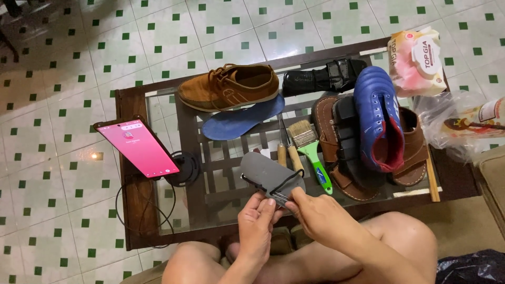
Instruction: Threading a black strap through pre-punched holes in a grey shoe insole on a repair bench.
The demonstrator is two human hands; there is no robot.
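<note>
Head-camera view looks down over bare knees at a low glass-topped table point(221, 210) with a dark wooden frame, standing on a white floor with small green squares. Both hands meet at the near edge of a grey flip-flop sandal point(271, 173), which lies sole-up and tilted over the table's front edge, its black strap looping across the sole. The left hand point(256, 227) pinches the sandal's near end from below with thumb and fingertips closed on it. The right hand point(315, 213) is closed on the same near end just beside the left, thumb and forefinger pressed where the black strap meets the sole; whether it also holds a small tool there cannot be told. Just beyond the sandal lie a green-handled paintbrush point(313, 152) and two wooden tool handles point(289, 155). Farther back sit a tan suede shoe point(229, 87), a blue insole point(242, 121), a black sandal point(323, 78), a blue football boot point(377, 118) atop brown sandals point(342, 158), and a pink packet point(418, 60). To the left, a phone point(138, 146) with a pink screen stands propped up.
</note>
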